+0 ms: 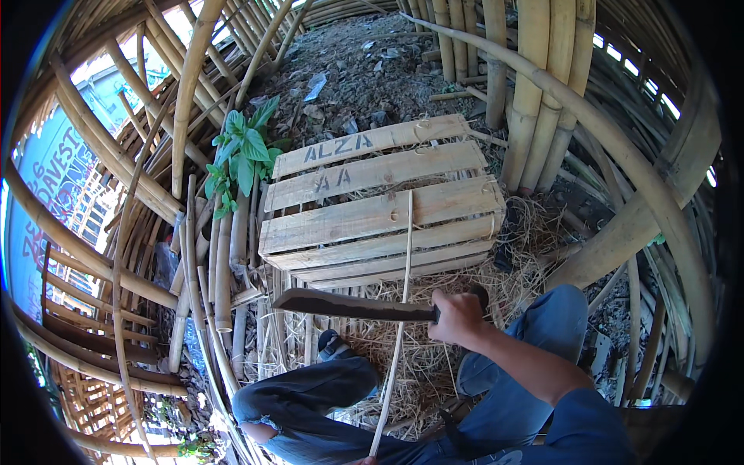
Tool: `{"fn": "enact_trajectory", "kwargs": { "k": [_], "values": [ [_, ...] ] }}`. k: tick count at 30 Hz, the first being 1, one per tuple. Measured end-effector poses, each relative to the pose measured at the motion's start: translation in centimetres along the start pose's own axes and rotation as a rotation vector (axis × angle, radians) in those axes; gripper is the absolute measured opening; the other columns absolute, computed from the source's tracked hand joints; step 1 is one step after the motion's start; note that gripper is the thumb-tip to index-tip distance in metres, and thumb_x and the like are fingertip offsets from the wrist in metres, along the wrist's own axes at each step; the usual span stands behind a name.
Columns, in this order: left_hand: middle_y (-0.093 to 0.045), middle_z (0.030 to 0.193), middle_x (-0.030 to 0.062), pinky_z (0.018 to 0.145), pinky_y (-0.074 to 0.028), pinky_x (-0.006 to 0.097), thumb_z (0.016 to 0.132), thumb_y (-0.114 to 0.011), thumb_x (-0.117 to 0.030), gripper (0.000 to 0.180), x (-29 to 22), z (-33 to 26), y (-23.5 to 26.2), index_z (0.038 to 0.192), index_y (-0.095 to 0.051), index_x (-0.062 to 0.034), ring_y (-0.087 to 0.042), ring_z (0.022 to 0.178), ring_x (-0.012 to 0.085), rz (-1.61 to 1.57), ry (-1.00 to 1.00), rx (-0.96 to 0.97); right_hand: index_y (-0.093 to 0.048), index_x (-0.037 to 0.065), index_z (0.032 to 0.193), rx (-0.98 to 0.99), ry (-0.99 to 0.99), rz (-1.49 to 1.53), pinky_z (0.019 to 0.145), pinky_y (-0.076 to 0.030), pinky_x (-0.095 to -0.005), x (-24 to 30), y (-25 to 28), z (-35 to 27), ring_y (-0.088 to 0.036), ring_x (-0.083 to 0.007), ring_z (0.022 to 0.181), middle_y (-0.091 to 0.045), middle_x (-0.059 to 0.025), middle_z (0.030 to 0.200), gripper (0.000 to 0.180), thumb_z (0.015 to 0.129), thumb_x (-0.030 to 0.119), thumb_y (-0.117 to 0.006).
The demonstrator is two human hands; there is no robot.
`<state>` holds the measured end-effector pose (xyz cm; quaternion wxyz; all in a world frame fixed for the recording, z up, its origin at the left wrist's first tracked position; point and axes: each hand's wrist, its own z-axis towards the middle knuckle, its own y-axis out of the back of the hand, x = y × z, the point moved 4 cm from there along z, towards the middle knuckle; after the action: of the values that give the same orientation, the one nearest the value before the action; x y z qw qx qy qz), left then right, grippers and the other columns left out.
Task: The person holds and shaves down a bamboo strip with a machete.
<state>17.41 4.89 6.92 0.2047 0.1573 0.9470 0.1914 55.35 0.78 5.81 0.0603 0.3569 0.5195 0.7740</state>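
My right hand (pixel 459 318) is closed round the handle of a machete (pixel 349 304). Its long dark blade points left and crosses a thin bamboo strip (pixel 392 368) in the head view; whether they touch I cannot tell. Rising from the bottom edge, the pale strip reaches up in front of a slatted wooden crate (pixel 380 218). At the strip's lower end, a sliver of my left hand (pixel 366 461) shows, seemingly gripping it; most of that hand is cut off by the frame. Dark stencilled marks lie on the crate's upper slats.
Straw and shavings (pixel 434 364) cover the ground around my legs. Bamboo poles (pixel 221 271) and a lattice fence stand at left, beside a leafy green plant (pixel 246 151). Thick upright bamboo stems (pixel 535 93) and a curved pole (pixel 620 155) bound the right. Rough soil (pixel 349 77) lies behind the crate.
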Motion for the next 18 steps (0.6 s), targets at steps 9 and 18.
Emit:
{"fn": "enact_trajectory", "kwargs": {
  "k": [9, 18],
  "values": [
    [-0.046, 0.053, 0.0002, 0.041, -0.04, 0.034, 0.096, -0.045, -0.029, 0.024, 1.8, 1.7, -0.6, 0.082, -0.053, -0.0117, -0.05, 0.047, 0.0177, 0.04, -0.19, -0.044, -0.055, 0.003, 0.079, 0.002, -0.191, -0.03, 0.057, -0.053, -0.0453, -2.6, -0.5, 1.2, -0.064, -0.0344, 0.057, -0.063, -0.0159, 0.063, 0.028, 0.061, 0.02, -0.068],
    [-0.051, 0.054, 0.0025, 0.038, -0.038, 0.029, 0.095, -0.046, -0.02, 0.029, 4.2, 1.1, -1.9, 0.069, -0.052, -0.0099, -0.051, 0.045, 0.0144, 0.348, -0.488, -0.433, -0.055, 0.005, 0.078, -0.095, -0.384, -0.114, 0.061, -0.051, -0.0459, -5.7, 0.6, 3.8, -0.064, -0.035, 0.061, -0.063, -0.0136, 0.064, 0.026, 0.062, 0.019, -0.069]
  ]
}}
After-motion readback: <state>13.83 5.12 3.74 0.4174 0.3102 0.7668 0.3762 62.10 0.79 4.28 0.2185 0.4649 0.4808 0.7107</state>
